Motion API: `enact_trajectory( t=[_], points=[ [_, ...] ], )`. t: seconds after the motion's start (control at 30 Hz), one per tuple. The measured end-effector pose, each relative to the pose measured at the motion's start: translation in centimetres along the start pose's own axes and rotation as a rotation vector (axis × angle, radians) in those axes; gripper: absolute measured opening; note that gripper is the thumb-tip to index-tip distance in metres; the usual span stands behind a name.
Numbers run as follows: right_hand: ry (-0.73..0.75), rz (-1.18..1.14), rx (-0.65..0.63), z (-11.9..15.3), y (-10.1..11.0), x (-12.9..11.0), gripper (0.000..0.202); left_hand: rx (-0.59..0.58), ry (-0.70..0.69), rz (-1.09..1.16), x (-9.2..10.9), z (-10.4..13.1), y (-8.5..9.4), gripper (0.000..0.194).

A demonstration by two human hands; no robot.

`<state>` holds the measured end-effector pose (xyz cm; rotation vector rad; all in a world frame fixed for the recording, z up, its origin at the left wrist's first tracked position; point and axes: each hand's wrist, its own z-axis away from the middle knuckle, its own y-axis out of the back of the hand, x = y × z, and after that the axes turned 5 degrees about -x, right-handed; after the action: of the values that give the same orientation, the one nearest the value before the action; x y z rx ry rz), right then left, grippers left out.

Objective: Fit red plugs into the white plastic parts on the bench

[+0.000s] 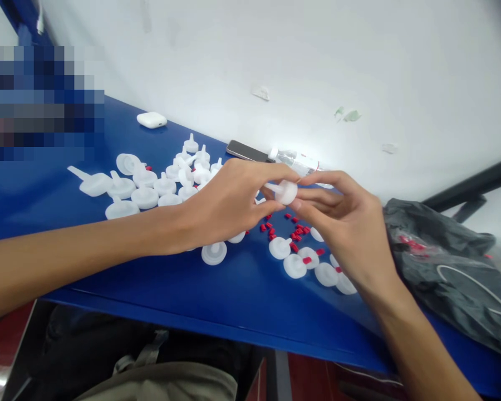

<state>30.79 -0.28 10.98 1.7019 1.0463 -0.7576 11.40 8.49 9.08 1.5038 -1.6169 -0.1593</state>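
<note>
Above the blue table, my left hand [234, 200] and my right hand [346, 217] meet at one white nozzle cap [286, 192], its spout pointing left. The left fingers and thumb close around its spout side. On the other side, my right fingertips and thumb pinch the round base. Under the hands lie small red tips [299, 230], loose on the table. Near my right wrist are several white nozzle caps [295, 265], some with red tips at their spouts. A larger group of white nozzle caps [145, 197] spreads out beyond my left forearm, partly hidden by it.
A phone [248, 150] and a clear bottle [296, 161] lie along the white wall. Further left sits a white earbud case [151, 120]. A dark plastic bag [442, 273] fills the right side. The blue table's front edge [217, 328] runs above my lap.
</note>
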Motion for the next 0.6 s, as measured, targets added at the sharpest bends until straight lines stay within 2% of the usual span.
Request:
enact_trajectory(
  t=[0.1,0.2,0.4,0.6],
  points=[
    [0.017,0.023,0.006,-0.10,0.16,0.09,0.023,0.020,-0.013,-0.036,-0.05,-0.09,0.07,0.025],
    [0.037,0.057,0.040,-0.21,0.25,0.11,0.019,0.031,0.032,-0.023,0.09,-0.26,0.28,0.017],
    [0.114,0.071,0.145,-0.08,-0.03,-0.16,0.016,0.055,0.154,0.089,0.53,-0.56,0.88,0.023],
    [0.164,0.039,0.106,0.37,-0.40,-0.27,0.013,0.070,0.163,0.087,0.61,-0.52,0.85,0.016]
  ],
)
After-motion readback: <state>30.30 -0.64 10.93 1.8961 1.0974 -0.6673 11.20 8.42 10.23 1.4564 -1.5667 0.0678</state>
